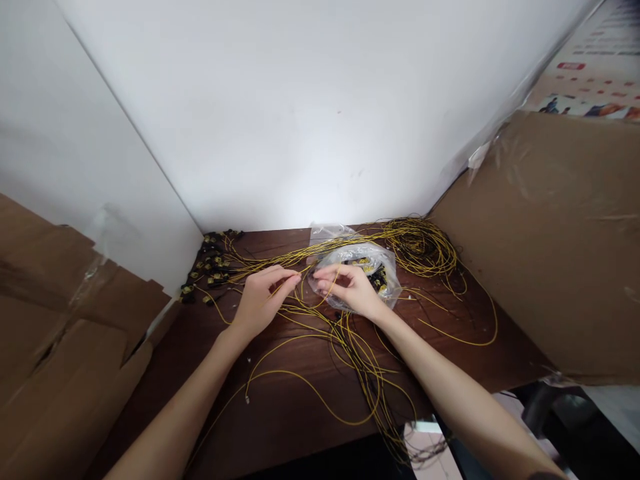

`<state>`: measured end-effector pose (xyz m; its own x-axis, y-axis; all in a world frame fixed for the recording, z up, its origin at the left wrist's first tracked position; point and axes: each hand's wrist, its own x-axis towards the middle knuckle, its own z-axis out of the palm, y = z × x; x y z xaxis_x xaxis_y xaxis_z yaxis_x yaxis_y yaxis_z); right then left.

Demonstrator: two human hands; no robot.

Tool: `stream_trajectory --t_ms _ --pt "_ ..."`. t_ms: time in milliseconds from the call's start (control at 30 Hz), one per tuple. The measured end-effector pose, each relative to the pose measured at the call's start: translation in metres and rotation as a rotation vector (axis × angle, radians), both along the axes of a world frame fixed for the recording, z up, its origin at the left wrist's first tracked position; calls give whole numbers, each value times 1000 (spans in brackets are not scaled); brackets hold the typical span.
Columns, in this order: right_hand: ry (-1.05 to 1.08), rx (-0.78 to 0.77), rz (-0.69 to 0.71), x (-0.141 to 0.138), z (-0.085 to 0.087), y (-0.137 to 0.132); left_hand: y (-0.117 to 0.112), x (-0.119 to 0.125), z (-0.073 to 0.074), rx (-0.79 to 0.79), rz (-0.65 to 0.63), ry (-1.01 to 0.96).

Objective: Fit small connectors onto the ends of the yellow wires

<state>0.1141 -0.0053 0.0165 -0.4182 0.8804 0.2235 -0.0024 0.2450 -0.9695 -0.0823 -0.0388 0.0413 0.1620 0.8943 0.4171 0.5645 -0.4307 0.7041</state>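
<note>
My left hand (265, 293) pinches a thin yellow wire (303, 272) between thumb and forefinger above the table. Close by on the right, my right hand (347, 287) has its thumb and fingers closed, with yellow wire looping past the fingertips; the exact part it grips is too small to make out. Under and behind my right hand lies a clear plastic bag (393, 257) with small black and yellow pieces (379, 279) in it. Below both hands, a loose bundle of yellow and black wires (357, 353) runs toward the table's front edge.
Black and yellow connectors (213, 263) are heaped at the back left, their wires running right to a coil (420, 247). Cardboard panels stand left (65, 333) and right (555, 247) of the brown table (280, 433). A white wall (300, 120) closes off the back.
</note>
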Motion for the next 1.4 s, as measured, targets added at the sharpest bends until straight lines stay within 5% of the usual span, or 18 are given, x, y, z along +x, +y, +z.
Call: stream_trajectory --t_ms 167,300,433,567,833,1133,1400 --pt "358 -276 51 5 9 6 -1 -4 1 -22 54 -118" --pt "489 -465 -2 14 15 15 6 -8 0 -28 181 -467" --pt "585 -460 -93 22 15 21 17 -18 4 -153 173 -955" --pt "568 -380 -163 24 12 23 24 -32 5 -285 109 -1153" --pt "270 -115 -357 17 7 18 18 -26 5 -408 -8 -1056" --pt "-264 245 -180 10 6 7 7 -10 -1 -526 -22 -704" --pt "-127 104 -64 11 8 8 7 -6 -2 -438 38 -493"
